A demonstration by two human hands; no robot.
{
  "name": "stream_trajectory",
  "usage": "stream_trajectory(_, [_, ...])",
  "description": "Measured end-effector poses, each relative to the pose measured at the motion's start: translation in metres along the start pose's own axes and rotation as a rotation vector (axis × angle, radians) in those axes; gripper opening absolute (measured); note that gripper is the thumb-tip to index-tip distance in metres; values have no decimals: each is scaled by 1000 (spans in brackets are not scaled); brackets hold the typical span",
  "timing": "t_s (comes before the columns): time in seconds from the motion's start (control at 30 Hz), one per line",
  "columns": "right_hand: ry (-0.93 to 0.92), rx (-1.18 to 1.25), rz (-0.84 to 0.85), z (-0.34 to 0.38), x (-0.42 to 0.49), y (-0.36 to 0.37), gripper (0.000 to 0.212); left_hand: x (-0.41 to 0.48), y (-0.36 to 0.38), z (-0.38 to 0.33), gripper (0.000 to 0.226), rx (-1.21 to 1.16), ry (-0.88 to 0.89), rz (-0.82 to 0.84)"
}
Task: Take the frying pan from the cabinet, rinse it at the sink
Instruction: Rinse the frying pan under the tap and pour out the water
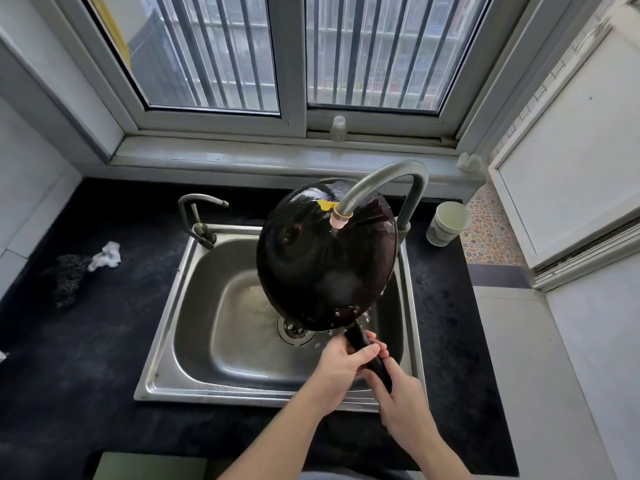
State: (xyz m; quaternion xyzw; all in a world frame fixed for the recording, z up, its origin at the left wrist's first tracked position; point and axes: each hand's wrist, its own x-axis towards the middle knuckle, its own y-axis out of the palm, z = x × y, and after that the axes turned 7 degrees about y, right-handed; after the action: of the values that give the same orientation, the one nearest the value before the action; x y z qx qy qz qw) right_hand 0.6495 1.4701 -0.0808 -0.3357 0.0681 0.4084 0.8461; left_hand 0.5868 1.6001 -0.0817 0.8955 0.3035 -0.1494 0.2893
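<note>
A black frying pan [322, 261] is tilted steeply over the steel sink [194, 327], its wet inside facing me, water drops falling from its lower rim. The grey gooseneck faucet [377, 183] arches in front of the pan, its pink nozzle against the upper bowl. Both hands hold the black handle at the pan's lower right. My left hand [343, 368] grips the handle near the pan. My right hand [398, 400] grips the handle's end just below it.
A small second tap [199, 211] stands at the sink's back left. A dark scrubber [67, 280] and crumpled white tissue [105, 256] lie on the black counter at left. A cup [446, 223] stands right of the faucet. A small bottle [338, 128] sits on the window sill.
</note>
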Motion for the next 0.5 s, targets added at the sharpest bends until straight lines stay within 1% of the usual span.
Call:
stream_trajectory(0.1, [11,5,-13,1,-1,1,39,0,0,-1,19,17,-1,3])
stream_trajectory(0.2, [11,12,-17,3,-2,3,36,-1,-1,-2,19,41,7,-3])
stream_trajectory(0.33, [13,-2,2,6,-3,7,35,-5,-6,-4,20,58,7,-23])
stream_trajectory(0.5, [-1,-5,42,15,-7,13,39,-12,-16,-5,21,50,3,-54])
